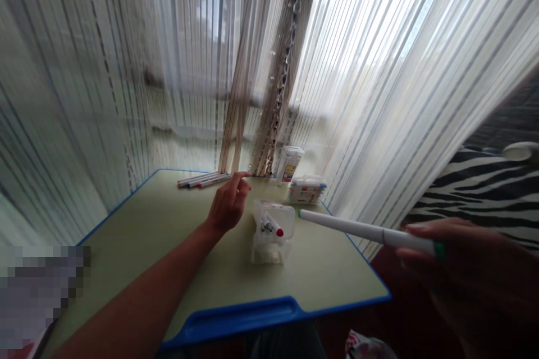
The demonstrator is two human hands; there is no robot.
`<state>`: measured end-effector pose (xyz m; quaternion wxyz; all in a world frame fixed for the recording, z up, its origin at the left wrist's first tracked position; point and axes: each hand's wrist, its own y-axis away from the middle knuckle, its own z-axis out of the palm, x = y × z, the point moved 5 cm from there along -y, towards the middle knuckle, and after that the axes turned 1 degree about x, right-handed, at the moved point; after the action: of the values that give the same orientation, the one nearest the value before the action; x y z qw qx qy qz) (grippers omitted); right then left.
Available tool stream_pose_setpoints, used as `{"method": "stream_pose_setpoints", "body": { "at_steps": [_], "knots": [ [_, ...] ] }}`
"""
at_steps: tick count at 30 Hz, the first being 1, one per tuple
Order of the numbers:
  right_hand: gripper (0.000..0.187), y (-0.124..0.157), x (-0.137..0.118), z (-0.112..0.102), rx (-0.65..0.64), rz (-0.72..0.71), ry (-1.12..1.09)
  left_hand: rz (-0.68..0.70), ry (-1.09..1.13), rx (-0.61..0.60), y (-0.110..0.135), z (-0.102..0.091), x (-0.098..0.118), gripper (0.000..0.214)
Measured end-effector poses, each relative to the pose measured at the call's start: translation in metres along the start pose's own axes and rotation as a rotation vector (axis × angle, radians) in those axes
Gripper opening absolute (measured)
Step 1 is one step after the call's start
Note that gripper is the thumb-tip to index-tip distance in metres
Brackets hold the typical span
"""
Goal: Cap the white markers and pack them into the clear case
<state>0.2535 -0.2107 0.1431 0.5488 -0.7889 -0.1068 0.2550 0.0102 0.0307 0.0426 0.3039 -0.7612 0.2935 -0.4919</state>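
Note:
At the right, my right hand (471, 269) is closed round the green-ended end of a white marker (349, 225), whose other green end points left towards the table. My left hand (229, 202) hovers over the table, its index finger stretched forward and the others loosely curled, with nothing visible in it. Just to the right of that hand stands a clear plastic case (273, 249), its lid up. A few white markers lie inside, one with a red end (279, 232). Behind my left hand, several white markers (204, 180) lie side by side.
A pale tabletop (168, 235) with a blue edge carries everything, with a blue pen groove (244, 317) at its front. Farther back stand an upright clear box (289, 165) and a filled marker box (306, 189). String curtains (189, 67) hang behind.

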Motion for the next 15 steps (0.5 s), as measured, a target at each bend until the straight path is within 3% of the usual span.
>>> {"method": "stream_pose_setpoints", "body": {
  "at_steps": [5,11,15],
  "knots": [
    [0.018,0.015,-0.002,0.025,-0.166,-0.154,-0.018,0.004,-0.006,-0.013,0.0,0.0,0.003,0.028],
    [0.02,0.028,-0.009,0.049,-0.261,-0.28,0.024,-0.014,0.031,-0.03,0.001,0.004,0.003,0.027],
    [0.023,0.036,-0.01,0.059,-0.253,-0.349,0.052,-0.032,0.057,-0.09,0.003,0.011,0.003,0.03]
  ]
}}
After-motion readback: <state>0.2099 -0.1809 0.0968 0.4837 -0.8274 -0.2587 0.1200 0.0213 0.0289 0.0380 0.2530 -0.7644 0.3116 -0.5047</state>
